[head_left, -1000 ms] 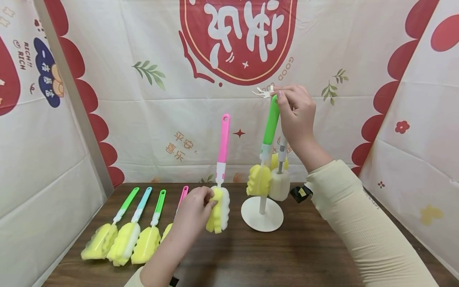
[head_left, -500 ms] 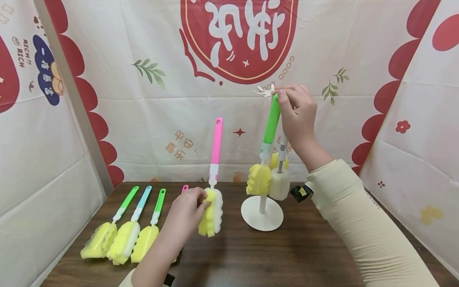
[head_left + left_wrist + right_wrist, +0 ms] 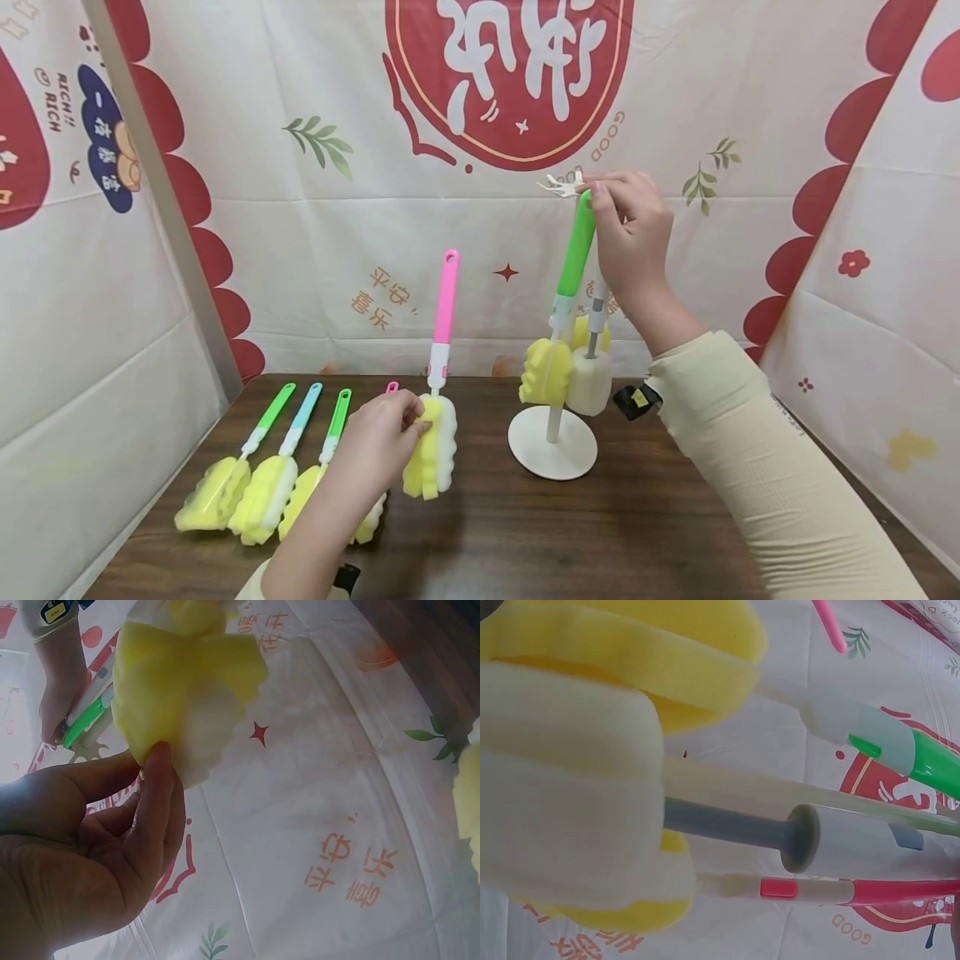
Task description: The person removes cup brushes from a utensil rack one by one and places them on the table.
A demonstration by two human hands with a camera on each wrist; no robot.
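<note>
Item one: my left hand (image 3: 382,437), fingers and thumb pinched on the yellow sponge head of the pink-handled brush (image 3: 441,333), which I hold upright above the brown table (image 3: 600,533), handle pointing up, sponge clear of the tabletop; the left wrist view shows my fingers (image 3: 154,802) closed against the sponge's edge. Item two: my right hand (image 3: 630,229), raised at the top of the white stand (image 3: 552,442), fingertips pinched on the upper end of the green-handled brush (image 3: 573,258), right at the stand's small hooks (image 3: 558,187). That brush hangs tilted with its yellow sponge low beside the stand's post. Item three: more brushes hanging on the same stand, a grey-handled brush (image 3: 596,321) with a pale sponge just beside the green one, and, in the right wrist view, a red-handled brush (image 3: 900,889) under it. Item four: a row of brushes lying flat at the table's left, green (image 3: 266,421), blue (image 3: 296,417), green (image 3: 335,417), and the tip of a pink handle (image 3: 391,387) behind my left hand, sponges toward me. Item five: printed red-and-white cloth backdrop (image 3: 337,250) on three sides.
</note>
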